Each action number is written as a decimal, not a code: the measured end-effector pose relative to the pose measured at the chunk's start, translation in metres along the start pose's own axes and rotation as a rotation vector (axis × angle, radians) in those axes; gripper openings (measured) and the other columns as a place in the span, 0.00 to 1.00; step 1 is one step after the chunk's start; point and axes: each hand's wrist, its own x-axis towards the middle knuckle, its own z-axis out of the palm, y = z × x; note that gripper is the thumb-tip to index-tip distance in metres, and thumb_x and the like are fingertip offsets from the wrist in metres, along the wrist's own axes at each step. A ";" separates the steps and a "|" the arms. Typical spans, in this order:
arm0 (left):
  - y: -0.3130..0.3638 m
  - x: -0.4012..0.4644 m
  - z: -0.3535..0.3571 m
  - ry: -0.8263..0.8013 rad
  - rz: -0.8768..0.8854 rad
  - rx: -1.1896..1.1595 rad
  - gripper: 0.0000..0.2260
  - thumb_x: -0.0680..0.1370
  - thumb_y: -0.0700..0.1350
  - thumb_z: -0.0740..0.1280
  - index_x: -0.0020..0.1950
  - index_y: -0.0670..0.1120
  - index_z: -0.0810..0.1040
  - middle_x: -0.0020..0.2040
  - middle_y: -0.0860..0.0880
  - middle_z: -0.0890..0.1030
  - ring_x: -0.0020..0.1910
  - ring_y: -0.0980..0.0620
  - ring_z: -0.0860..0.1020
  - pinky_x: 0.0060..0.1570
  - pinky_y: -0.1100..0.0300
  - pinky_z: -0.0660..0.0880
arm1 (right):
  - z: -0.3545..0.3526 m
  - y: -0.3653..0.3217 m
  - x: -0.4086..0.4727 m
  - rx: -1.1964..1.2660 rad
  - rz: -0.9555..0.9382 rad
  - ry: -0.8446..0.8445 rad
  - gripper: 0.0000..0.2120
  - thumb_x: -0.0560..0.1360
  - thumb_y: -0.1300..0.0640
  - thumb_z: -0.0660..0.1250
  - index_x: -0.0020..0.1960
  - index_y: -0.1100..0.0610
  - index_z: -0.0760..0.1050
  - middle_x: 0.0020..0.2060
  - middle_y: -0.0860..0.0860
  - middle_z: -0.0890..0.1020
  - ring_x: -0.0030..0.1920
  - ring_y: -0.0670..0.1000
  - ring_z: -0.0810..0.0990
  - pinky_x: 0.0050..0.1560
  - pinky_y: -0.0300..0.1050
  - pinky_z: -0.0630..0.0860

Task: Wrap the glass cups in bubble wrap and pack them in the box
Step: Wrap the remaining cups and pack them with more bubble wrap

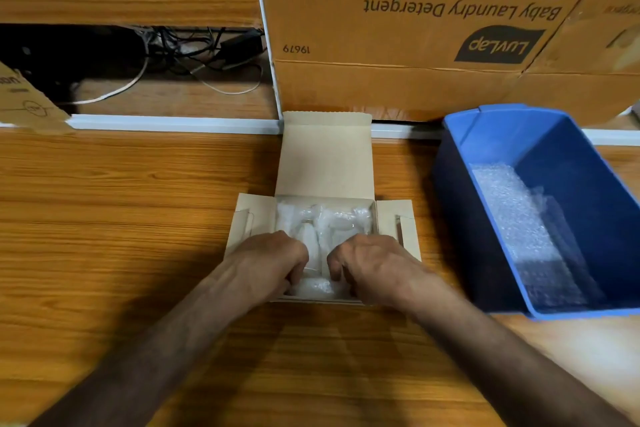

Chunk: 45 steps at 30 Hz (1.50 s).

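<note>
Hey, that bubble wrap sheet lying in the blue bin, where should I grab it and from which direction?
Probably the far end of the bubble wrap sheet, reaching down through the open top of the blue bin. The sheet lies flat along the bin floor, and its far end looks crumpled and slightly raised, giving fingers an edge to pinch.

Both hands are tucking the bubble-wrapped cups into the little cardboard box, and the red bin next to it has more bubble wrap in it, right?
Almost. The bin is blue, not red, as the head view shows. The rest holds: the left hand and right hand are tucking the bubble-wrapped cups into the little cardboard box, and the bin holds more bubble wrap.
</note>
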 end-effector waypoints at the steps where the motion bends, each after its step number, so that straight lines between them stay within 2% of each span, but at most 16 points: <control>1: 0.001 0.001 0.000 0.027 0.002 0.022 0.06 0.76 0.42 0.75 0.48 0.50 0.80 0.48 0.51 0.82 0.46 0.52 0.80 0.47 0.56 0.80 | 0.001 -0.001 0.001 -0.013 -0.004 0.001 0.12 0.78 0.59 0.72 0.59 0.46 0.79 0.56 0.47 0.82 0.57 0.51 0.81 0.57 0.49 0.81; 5: -0.007 0.000 0.005 0.107 0.032 -0.003 0.11 0.75 0.44 0.75 0.45 0.53 0.73 0.44 0.54 0.78 0.42 0.54 0.78 0.39 0.60 0.75 | 0.003 0.005 -0.002 0.020 -0.006 0.043 0.16 0.76 0.61 0.74 0.59 0.44 0.81 0.54 0.44 0.83 0.55 0.48 0.82 0.54 0.45 0.81; 9: -0.020 -0.002 0.010 0.120 0.097 -0.101 0.14 0.73 0.46 0.78 0.48 0.58 0.74 0.45 0.59 0.76 0.42 0.58 0.77 0.41 0.63 0.78 | 0.007 0.005 -0.009 0.142 -0.013 0.031 0.24 0.78 0.65 0.72 0.67 0.43 0.79 0.60 0.43 0.83 0.58 0.44 0.81 0.59 0.43 0.80; 12: -0.017 0.003 0.013 0.153 0.105 -0.055 0.14 0.74 0.42 0.75 0.44 0.57 0.73 0.43 0.57 0.76 0.41 0.57 0.76 0.39 0.62 0.77 | 0.013 0.000 -0.006 0.119 -0.002 -0.013 0.24 0.79 0.65 0.69 0.70 0.46 0.77 0.66 0.46 0.78 0.65 0.49 0.78 0.64 0.45 0.78; 15: -0.014 0.008 0.017 0.165 0.095 -0.064 0.17 0.73 0.38 0.74 0.42 0.55 0.69 0.42 0.56 0.75 0.39 0.55 0.75 0.35 0.63 0.71 | 0.013 -0.007 -0.002 0.090 0.024 -0.093 0.23 0.80 0.64 0.68 0.73 0.50 0.75 0.68 0.52 0.75 0.65 0.54 0.78 0.66 0.50 0.78; 17: -0.015 0.008 0.016 0.151 0.107 -0.093 0.18 0.73 0.38 0.74 0.45 0.57 0.68 0.42 0.56 0.75 0.39 0.55 0.76 0.34 0.61 0.73 | 0.011 -0.008 -0.001 0.098 0.035 -0.113 0.23 0.80 0.64 0.69 0.73 0.50 0.75 0.68 0.53 0.75 0.65 0.55 0.78 0.66 0.50 0.77; 20: -0.020 0.008 0.010 0.115 0.128 -0.214 0.20 0.73 0.44 0.77 0.55 0.60 0.69 0.41 0.56 0.78 0.38 0.57 0.78 0.37 0.61 0.77 | 0.012 -0.002 -0.005 0.130 0.033 -0.071 0.23 0.78 0.64 0.71 0.71 0.48 0.77 0.67 0.49 0.75 0.67 0.52 0.77 0.66 0.47 0.76; 24: -0.018 0.011 0.009 0.118 0.124 -0.212 0.28 0.72 0.44 0.79 0.65 0.58 0.68 0.38 0.55 0.78 0.35 0.56 0.78 0.34 0.63 0.72 | 0.015 0.000 -0.007 0.161 0.045 -0.028 0.21 0.80 0.64 0.69 0.69 0.46 0.79 0.69 0.46 0.76 0.70 0.48 0.75 0.69 0.45 0.73; 28: -0.011 0.011 0.008 0.116 0.107 -0.179 0.32 0.71 0.43 0.80 0.69 0.56 0.66 0.37 0.56 0.70 0.34 0.56 0.74 0.32 0.64 0.67 | 0.012 -0.006 -0.002 0.163 0.071 -0.074 0.24 0.79 0.68 0.68 0.70 0.47 0.78 0.71 0.48 0.75 0.71 0.50 0.74 0.72 0.49 0.72; 32: -0.015 0.007 0.006 0.137 0.156 -0.177 0.29 0.72 0.44 0.78 0.67 0.56 0.67 0.39 0.55 0.75 0.35 0.57 0.75 0.34 0.63 0.70 | 0.011 -0.006 -0.015 0.202 0.073 -0.033 0.26 0.79 0.69 0.66 0.71 0.46 0.76 0.70 0.49 0.75 0.70 0.50 0.75 0.69 0.46 0.73; 37: -0.011 0.006 0.010 0.167 0.172 -0.099 0.31 0.72 0.39 0.77 0.69 0.54 0.67 0.37 0.56 0.68 0.33 0.55 0.71 0.32 0.65 0.64 | 0.016 -0.015 -0.017 0.186 0.076 -0.018 0.25 0.80 0.69 0.65 0.71 0.49 0.77 0.70 0.49 0.76 0.69 0.49 0.75 0.71 0.45 0.73; 40: -0.017 0.007 0.009 0.148 0.183 -0.126 0.30 0.73 0.40 0.76 0.71 0.54 0.67 0.39 0.55 0.73 0.35 0.56 0.74 0.33 0.64 0.67 | 0.014 -0.010 -0.022 0.241 0.087 -0.026 0.26 0.78 0.69 0.65 0.71 0.47 0.77 0.70 0.47 0.76 0.71 0.48 0.73 0.71 0.44 0.71; 41: -0.018 0.005 0.007 0.152 0.183 -0.150 0.30 0.73 0.43 0.76 0.70 0.56 0.68 0.40 0.55 0.75 0.36 0.56 0.76 0.34 0.64 0.69 | 0.014 -0.008 -0.026 0.248 0.094 0.005 0.27 0.77 0.68 0.66 0.71 0.46 0.76 0.69 0.46 0.77 0.70 0.47 0.74 0.70 0.43 0.71; 43: -0.017 0.000 0.002 0.213 0.175 -0.196 0.26 0.75 0.50 0.76 0.69 0.59 0.69 0.42 0.56 0.78 0.39 0.57 0.78 0.36 0.64 0.73 | 0.014 -0.004 -0.033 0.249 0.111 0.171 0.27 0.77 0.66 0.67 0.71 0.44 0.75 0.66 0.44 0.79 0.67 0.47 0.76 0.68 0.44 0.74; 45: -0.013 -0.002 -0.003 0.385 0.215 -0.192 0.23 0.76 0.54 0.75 0.67 0.61 0.69 0.47 0.59 0.77 0.44 0.56 0.79 0.41 0.63 0.78 | 0.013 0.000 -0.040 0.206 0.118 0.359 0.26 0.78 0.62 0.65 0.73 0.44 0.73 0.67 0.45 0.78 0.66 0.49 0.77 0.66 0.46 0.76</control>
